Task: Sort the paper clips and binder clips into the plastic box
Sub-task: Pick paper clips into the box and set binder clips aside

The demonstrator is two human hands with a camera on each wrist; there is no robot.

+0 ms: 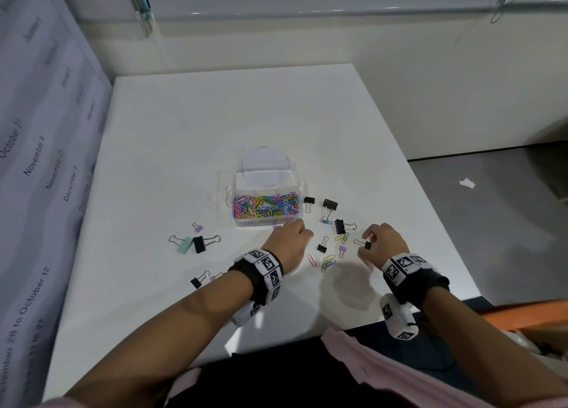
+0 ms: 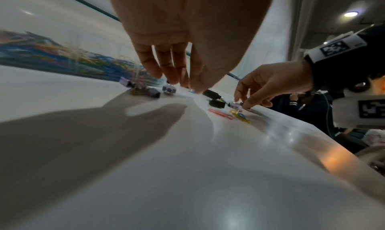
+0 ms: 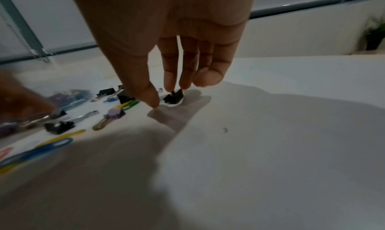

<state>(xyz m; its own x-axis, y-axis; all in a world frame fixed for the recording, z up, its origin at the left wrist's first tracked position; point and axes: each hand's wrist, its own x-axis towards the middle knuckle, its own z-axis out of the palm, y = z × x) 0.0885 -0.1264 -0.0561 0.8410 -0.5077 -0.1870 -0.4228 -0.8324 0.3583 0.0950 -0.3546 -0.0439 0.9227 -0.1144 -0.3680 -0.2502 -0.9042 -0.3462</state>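
Observation:
The clear plastic box stands mid-table, its front compartment full of coloured paper clips. My left hand hovers just before the box, fingers straight and holding nothing; in the left wrist view the left hand hangs over small purple binder clips. My right hand pinches a small black binder clip that lies on the table. In the right wrist view the right hand has its fingertips on the clip and its thumb by the wire handle. Loose paper clips lie between the hands.
More black binder clips lie right of the box. Mint, black and purple binder clips lie to the left. The table's right edge is close to my right hand. A printed paper wall stands at the left.

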